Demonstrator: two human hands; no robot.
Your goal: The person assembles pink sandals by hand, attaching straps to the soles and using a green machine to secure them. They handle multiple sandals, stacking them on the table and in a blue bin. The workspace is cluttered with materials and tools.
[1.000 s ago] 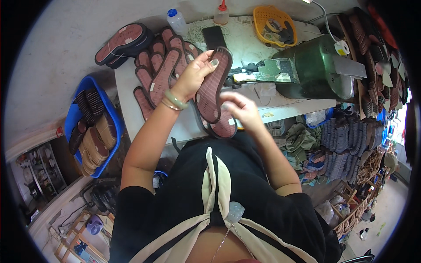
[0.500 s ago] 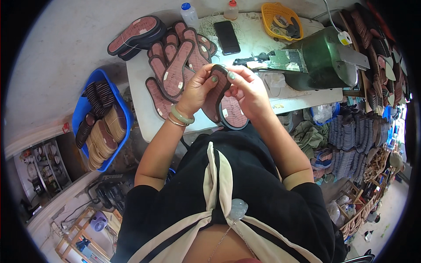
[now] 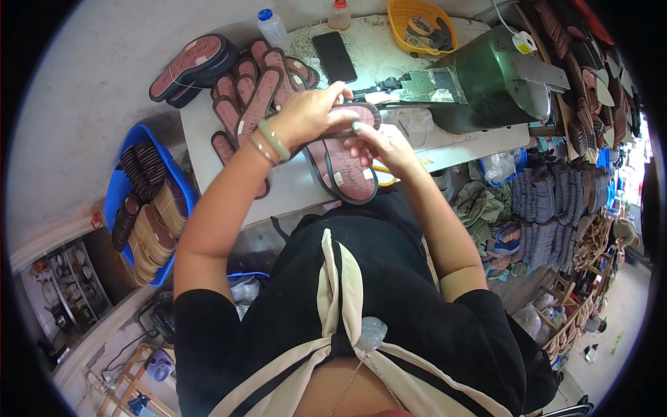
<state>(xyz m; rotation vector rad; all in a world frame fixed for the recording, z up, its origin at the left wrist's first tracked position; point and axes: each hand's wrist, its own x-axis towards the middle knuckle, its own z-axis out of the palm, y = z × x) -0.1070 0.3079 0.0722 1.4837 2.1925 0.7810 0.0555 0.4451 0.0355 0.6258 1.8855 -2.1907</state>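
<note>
"While the left hand [image 3: 306,118] has its grip closed around the dark-edged pink sole [image 3: 363,111], what is the right hand [image 3: 390,149] doing?"

"Its thumb meets the near edge of that sole, and its fingers are curled up just below. I can't tell whether that grip pinches the sole or only touches it."

"Where is the sole, exactly?"

"Up between the two hands, over the front part of the white counter [image 3: 288,187]. A couple of matching soles [image 3: 347,174] overlap beneath it, close to the counter's front edge."

"And off to the left?"

"A loose pile of pink soles [image 3: 258,104] lies there, one across another, with a tied bundle [image 3: 194,66] beyond it. Lower down, a blue tub [image 3: 113,201] holds more bundles, some dark, some tan."

"Behind the hands I see a black phone [image 3: 334,57] lying flat."

"Yes, near the blue-capped bottle [image 3: 272,29] and the red-capped bottle [image 3: 339,15]. A yellow basket [image 3: 397,28] sits farther right, and nearer than that stands a green machine [image 3: 486,80]."
</note>
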